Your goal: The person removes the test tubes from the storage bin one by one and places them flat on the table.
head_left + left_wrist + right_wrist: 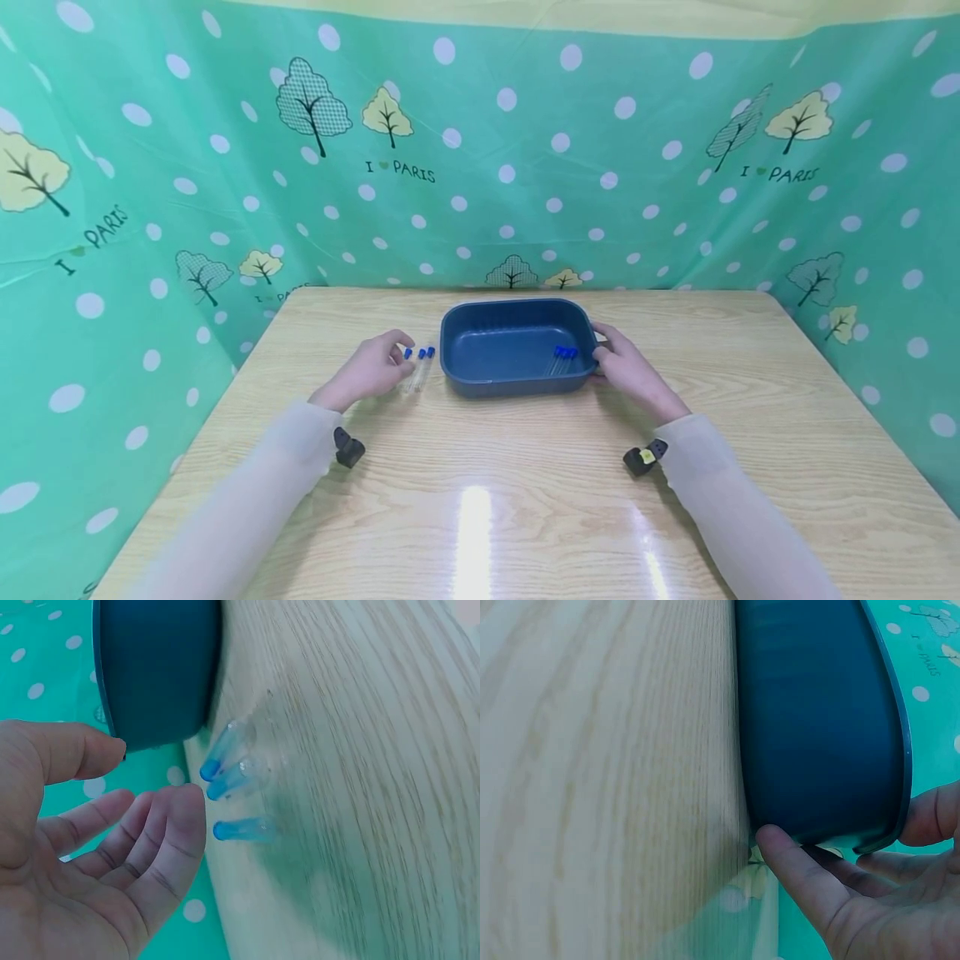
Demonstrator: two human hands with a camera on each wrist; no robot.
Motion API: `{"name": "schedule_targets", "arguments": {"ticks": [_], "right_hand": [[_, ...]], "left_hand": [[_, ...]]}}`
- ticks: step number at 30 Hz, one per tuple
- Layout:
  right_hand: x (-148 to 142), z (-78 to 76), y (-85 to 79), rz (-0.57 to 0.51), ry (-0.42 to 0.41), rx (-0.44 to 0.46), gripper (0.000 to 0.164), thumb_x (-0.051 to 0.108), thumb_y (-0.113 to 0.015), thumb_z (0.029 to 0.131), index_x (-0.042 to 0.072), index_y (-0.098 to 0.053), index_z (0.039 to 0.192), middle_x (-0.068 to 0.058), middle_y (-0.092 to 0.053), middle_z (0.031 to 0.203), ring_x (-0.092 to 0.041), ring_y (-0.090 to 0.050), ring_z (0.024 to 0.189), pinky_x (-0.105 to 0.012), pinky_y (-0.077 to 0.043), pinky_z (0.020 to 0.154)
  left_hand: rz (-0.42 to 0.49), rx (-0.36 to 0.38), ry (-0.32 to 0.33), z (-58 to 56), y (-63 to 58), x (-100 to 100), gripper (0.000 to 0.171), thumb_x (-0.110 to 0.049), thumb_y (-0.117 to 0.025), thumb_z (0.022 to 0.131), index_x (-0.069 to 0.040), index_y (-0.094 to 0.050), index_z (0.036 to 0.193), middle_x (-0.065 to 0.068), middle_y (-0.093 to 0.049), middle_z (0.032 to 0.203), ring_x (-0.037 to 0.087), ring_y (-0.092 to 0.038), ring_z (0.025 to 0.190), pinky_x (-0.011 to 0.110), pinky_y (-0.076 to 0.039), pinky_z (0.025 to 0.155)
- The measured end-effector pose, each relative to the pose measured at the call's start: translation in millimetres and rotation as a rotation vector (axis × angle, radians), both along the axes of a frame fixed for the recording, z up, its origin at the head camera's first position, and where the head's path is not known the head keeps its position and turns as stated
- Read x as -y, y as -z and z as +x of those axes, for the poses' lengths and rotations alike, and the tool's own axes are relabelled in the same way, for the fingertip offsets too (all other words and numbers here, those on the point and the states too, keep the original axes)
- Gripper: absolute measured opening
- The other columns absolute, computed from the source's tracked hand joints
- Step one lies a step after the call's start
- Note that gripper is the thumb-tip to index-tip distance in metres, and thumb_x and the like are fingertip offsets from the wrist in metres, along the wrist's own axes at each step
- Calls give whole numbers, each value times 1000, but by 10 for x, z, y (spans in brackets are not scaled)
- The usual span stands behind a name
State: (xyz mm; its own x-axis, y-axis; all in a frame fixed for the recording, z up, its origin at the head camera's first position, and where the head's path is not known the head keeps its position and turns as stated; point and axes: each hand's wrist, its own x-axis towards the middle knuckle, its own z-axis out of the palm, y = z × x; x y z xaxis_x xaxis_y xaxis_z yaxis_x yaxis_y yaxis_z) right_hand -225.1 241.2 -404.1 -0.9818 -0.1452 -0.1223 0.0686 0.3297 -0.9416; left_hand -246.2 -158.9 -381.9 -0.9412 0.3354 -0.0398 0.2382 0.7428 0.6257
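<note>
Below, tubes (236,778), wood-grain table (525,450); around, dotted curtain (480,150)

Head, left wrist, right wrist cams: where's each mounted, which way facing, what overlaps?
Head: on the person's head, facing forward and down at the table, blue bin and dotted cloth; left hand, right hand and both sleeves show.
Left wrist: on that wrist, looking at three loose tubes and the bin's outside; only the left hand shows.
Right wrist: on that wrist, looking at the bin's outside; only the right hand shows, gripping it.
Shared: head and left wrist both see the loose tubes.
</note>
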Motion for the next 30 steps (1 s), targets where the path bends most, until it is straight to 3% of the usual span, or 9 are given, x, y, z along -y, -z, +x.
{"name": "schedule_targets", "arguments": {"ticks": [11, 20, 30], "right_hand": [[-15, -17, 6, -36, -22, 19, 56, 3, -24, 98, 0, -9, 151, -38, -30, 141, -48, -43, 124, -51, -46, 92], [-7, 6, 3, -11, -10, -2, 56, 6, -27, 98, 4, -13, 152, -34, -35, 140, -44, -47, 122, -45, -49, 90], [16, 25, -34, -4, -5, 3, 57, 7, -27, 97, 4, -13, 152, -33, -34, 140, -44, -47, 122, -45, -49, 89]], "left_hand": [[25, -56, 34, 35, -71, -138, 38, -13, -62, 87, 0, -55, 121, 9, -61, 88, 17, -58, 67, 31, -49, 60], [19, -100, 60, 32, -115, -260, 35, -15, -63, 87, -1, -57, 119, 6, -61, 85, 17, -57, 70, 32, -47, 65], [73, -122, 97, 0, -130, -396, 32, -13, -63, 87, 0, -58, 116, 5, -60, 82, 14, -55, 60, 31, -47, 59]]}}
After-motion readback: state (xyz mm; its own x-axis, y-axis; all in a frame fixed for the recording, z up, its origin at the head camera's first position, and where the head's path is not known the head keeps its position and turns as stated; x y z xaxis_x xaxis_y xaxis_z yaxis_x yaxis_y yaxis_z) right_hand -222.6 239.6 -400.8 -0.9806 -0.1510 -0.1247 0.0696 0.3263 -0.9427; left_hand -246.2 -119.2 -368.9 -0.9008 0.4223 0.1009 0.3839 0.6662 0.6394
